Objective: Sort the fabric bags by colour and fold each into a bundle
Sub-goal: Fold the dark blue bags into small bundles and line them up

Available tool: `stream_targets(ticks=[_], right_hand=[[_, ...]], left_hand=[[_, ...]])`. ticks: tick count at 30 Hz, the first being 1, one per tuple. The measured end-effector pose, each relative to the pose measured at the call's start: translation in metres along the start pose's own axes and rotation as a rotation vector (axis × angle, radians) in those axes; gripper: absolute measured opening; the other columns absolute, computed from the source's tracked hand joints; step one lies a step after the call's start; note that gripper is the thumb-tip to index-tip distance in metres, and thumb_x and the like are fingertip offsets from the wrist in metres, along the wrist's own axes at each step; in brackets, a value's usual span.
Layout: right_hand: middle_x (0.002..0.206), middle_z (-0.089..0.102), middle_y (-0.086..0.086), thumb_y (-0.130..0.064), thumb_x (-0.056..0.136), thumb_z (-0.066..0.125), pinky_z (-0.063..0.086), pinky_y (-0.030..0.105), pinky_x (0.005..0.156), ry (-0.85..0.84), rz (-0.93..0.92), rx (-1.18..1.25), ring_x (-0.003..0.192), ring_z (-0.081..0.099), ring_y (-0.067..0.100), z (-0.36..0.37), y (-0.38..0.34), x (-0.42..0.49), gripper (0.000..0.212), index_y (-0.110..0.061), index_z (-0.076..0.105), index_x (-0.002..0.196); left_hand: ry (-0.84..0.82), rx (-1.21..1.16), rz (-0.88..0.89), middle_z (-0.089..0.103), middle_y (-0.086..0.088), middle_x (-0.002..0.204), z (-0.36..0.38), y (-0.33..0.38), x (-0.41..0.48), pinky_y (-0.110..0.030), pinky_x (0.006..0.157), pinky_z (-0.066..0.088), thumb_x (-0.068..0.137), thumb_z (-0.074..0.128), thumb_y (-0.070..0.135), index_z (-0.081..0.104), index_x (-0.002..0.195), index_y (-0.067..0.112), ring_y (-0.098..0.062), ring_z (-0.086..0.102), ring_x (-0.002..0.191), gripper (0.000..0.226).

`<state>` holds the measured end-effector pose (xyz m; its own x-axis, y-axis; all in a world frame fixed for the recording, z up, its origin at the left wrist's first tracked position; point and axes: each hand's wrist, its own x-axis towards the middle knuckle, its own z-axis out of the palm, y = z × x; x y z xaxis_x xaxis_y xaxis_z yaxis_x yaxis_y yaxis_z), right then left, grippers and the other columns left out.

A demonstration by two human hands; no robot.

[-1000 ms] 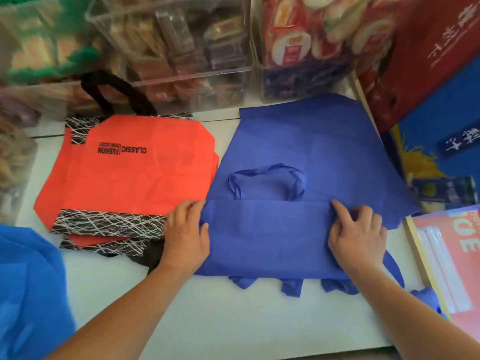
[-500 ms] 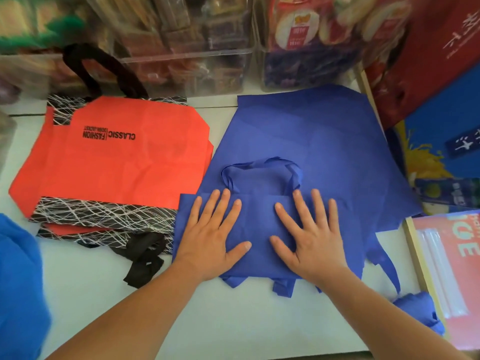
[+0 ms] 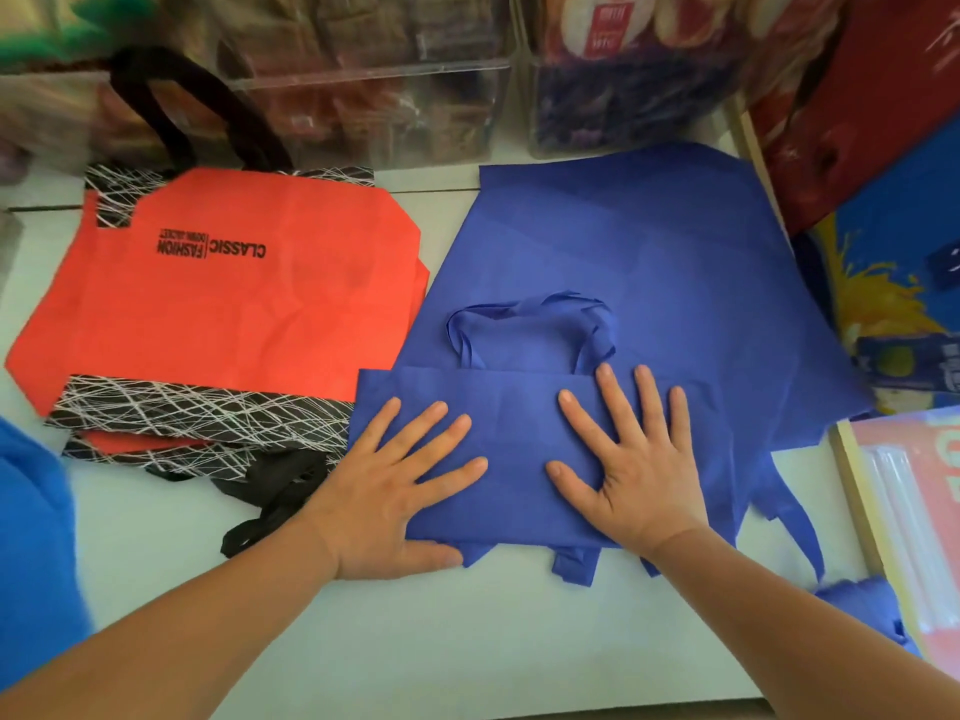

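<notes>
1. The blue bag [image 3: 649,262] is being pressed flat on the bench [image 3: 467,626], just right of the orange bags [image 3: 234,304], its near edge lying folded over towards the handle loop [image 3: 524,317].
2. Both hands are being held spread, palms down: the left hand [image 3: 400,475] at the fold's left end, the right hand [image 3: 634,459] near its middle.
3. The crease is probably best being smoothed outwards, towards both ends.
4. Room is being limited by the clear bins [image 3: 363,96] behind and by boxes at the right; bare bench is lying open nearer the person.
</notes>
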<state>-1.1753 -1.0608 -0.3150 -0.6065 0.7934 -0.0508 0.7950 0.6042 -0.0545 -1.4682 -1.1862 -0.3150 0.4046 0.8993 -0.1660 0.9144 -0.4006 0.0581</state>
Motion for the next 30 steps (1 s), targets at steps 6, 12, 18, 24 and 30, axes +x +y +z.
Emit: stream_targets(ticks=[6,12,18,24,30], right_hand=[[0.167,0.027,0.017,-0.049,0.103,0.049,0.017,0.077,0.114,0.154,-0.222,-0.01,0.153,0.025,0.046,-0.014,-0.01,-0.013,0.057,-0.031,0.042,0.156],[0.173,0.006,-0.005,-0.065,0.106,0.025,0.009,0.068,0.122,-0.176,-0.332,0.129,0.16,0.003,0.028,-0.005,-0.012,-0.041,0.056,-0.049,0.022,0.16],[0.166,-0.016,-0.031,-0.095,0.082,0.011,-0.024,0.046,0.121,-0.447,-0.231,0.375,0.152,-0.026,0.002,-0.025,-0.009,-0.027,0.072,-0.069,0.015,0.15],[0.16,0.029,-0.028,-0.037,0.076,0.066,0.027,0.018,0.117,-0.476,-0.194,0.586,0.146,0.033,-0.006,-0.059,0.033,-0.005,0.056,-0.045,0.059,0.131],[0.126,0.061,-0.018,-0.031,0.083,0.084,0.041,0.006,0.087,-0.336,0.1,0.743,0.111,0.059,-0.007,-0.077,0.085,0.018,0.015,-0.025,0.075,0.074]], left_hand=[[-0.063,-0.039,-0.014,0.005,-0.001,0.173,-0.005,-0.003,-0.004,-0.065,0.123,0.012,0.088,0.033,0.089,0.018,0.162,0.042,-0.029,-0.001,0.16,0.089],[-0.23,-0.114,0.029,-0.016,0.003,0.171,-0.031,-0.01,-0.004,-0.055,0.124,-0.012,0.097,0.037,0.069,0.009,0.163,0.042,-0.025,-0.022,0.156,0.077],[-0.143,-0.687,-0.234,0.053,0.012,0.151,-0.065,-0.017,-0.011,-0.041,0.129,0.017,0.101,0.058,0.04,0.064,0.138,0.027,0.002,0.035,0.147,0.04],[-0.093,-0.686,-0.35,0.066,0.011,0.134,-0.075,-0.038,-0.002,-0.012,0.108,0.035,0.103,0.057,0.035,0.07,0.128,0.017,0.001,0.055,0.127,0.034],[-0.045,-0.524,-0.394,0.056,0.007,0.09,-0.073,-0.061,0.03,-0.043,0.083,0.048,0.095,0.032,0.059,0.058,0.089,0.02,-0.019,0.055,0.086,0.047]])
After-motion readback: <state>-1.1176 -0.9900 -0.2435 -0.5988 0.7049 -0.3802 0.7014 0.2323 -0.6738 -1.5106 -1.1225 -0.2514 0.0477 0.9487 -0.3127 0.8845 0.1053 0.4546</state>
